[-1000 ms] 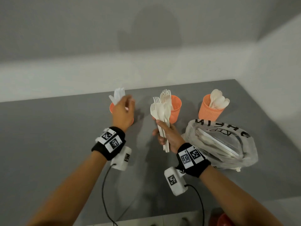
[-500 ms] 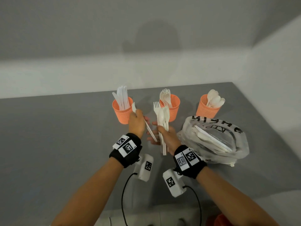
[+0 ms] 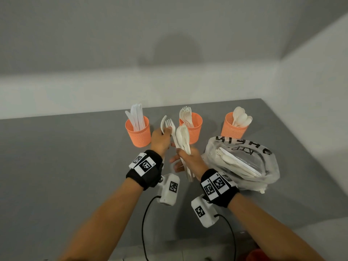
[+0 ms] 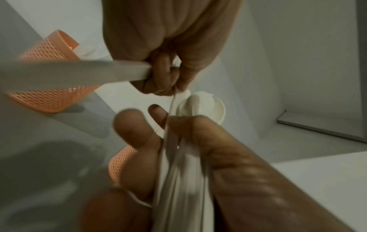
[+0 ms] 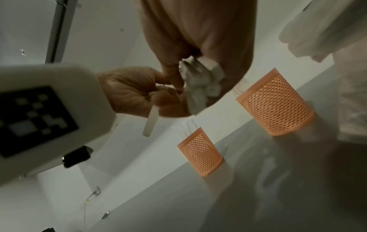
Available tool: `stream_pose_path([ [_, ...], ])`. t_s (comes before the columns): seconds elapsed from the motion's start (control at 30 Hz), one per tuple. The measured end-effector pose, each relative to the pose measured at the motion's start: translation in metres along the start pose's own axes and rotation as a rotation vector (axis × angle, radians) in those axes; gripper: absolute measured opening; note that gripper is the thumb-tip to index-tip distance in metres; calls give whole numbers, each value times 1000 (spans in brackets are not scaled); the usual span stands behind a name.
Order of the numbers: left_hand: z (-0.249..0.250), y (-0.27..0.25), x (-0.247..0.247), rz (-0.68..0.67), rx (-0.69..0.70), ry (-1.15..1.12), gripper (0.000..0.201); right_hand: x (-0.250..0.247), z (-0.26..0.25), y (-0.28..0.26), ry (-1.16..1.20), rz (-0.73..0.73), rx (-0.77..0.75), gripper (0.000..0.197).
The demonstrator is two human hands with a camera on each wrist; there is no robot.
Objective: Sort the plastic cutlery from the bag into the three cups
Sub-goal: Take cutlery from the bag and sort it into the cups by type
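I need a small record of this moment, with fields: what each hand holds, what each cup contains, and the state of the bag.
left hand: holds one white piece, fingers at a fork in the bundle
right hand: grips bundle of cutlery
left cup: knives
middle cup: forks
right cup: spoons
bag: on the table, cutlery inside

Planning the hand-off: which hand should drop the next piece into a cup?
Left hand: it already pinches a single white plastic piece apart, while the right hand grips the white cutlery bundle.
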State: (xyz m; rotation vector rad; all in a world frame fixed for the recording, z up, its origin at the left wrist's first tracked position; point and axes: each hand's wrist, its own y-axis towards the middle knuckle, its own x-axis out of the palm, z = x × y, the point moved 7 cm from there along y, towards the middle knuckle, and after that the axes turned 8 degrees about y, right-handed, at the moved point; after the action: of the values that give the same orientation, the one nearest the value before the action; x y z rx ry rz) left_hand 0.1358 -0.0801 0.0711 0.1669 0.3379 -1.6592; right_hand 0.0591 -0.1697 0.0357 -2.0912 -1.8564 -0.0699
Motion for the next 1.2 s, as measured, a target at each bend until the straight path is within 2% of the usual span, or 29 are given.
stream_pose_path([
  [0.1, -2, 10, -10, 82, -69, -105, 20, -9, 1, 0, 43, 23, 15, 18],
  [0.17, -6, 14, -17, 123, -149, -219, 25, -18, 1, 0, 25, 72, 10, 19],
  [0.27, -12, 10, -17, 90, -218, -333, 37, -29, -1, 1, -100, 133, -45, 23],
  [0.37, -8, -1, -4, -49, -126, -181, 36, -30, 0, 2, -146, 131, -57, 15],
  [0.43, -3, -7, 5, -103, -66, -94, 21, -29, 3, 3, -151, 114, -23, 13],
  [0.5, 3, -11, 11, -88, -12, -28, 12, -28, 7, 4, -131, 100, 29, 19],
  [0.6, 14, -13, 11, 0, 168, 179, 10, -25, 8, 3, -91, 70, 74, 17],
  [0.67, 17, -15, 11, 37, 228, 262, 12, -24, 5, 1, -98, 58, 73, 17],
  [0.77, 14, -14, 12, 71, 232, 317, 21, -23, 1, -2, -146, 23, 42, 16],
  [0.87, 12, -9, 14, 63, 243, 339, 19, -25, 3, -4, -191, 9, 60, 15],
  [1.03, 14, -6, 17, 27, 257, 355, 10, -33, 10, -3, -95, 60, 154, 33],
  [1.2, 14, -4, 12, 119, 243, 234, 25, -39, 9, 0, -20, 142, 175, 30],
])
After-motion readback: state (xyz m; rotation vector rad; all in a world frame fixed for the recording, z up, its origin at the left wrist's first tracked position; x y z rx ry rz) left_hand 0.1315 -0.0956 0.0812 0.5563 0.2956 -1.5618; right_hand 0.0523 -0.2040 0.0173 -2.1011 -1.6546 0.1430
